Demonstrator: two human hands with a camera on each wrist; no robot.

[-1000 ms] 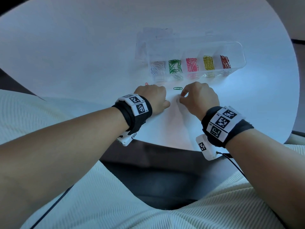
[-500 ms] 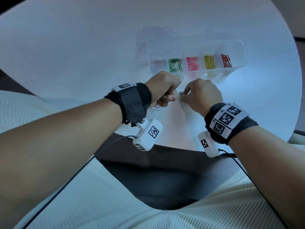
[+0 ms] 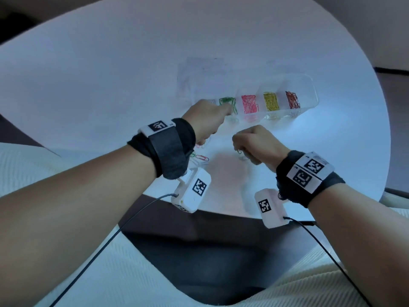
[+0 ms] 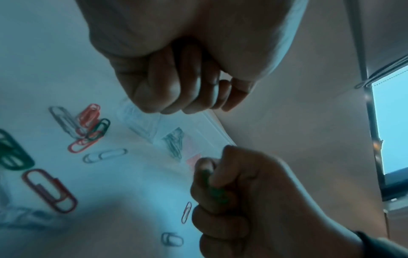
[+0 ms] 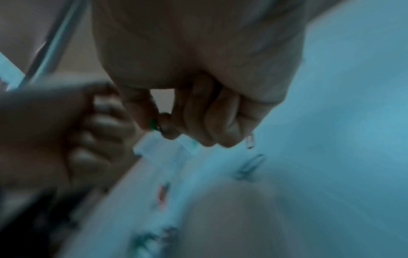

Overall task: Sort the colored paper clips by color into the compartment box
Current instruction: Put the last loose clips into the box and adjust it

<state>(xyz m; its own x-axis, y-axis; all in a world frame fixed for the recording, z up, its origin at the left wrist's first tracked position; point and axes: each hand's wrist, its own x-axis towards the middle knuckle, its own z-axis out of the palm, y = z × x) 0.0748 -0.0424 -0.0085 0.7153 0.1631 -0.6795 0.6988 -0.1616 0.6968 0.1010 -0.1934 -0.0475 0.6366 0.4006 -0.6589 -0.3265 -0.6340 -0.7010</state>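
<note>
My right hand (image 3: 257,144) pinches a green clip (image 5: 152,124) for the box (image 3: 309,89); my left hand (image 3: 207,120), fingers curled, hovers at its green compartment. Loose clips (image 4: 85,125) wait on the tabletop (image 3: 110,74).

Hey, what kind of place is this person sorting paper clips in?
Probably an indoor room, an office or home, though little of it shows. The person sits at a round white table, and the left wrist view shows a plain wall and a bright window.
</note>
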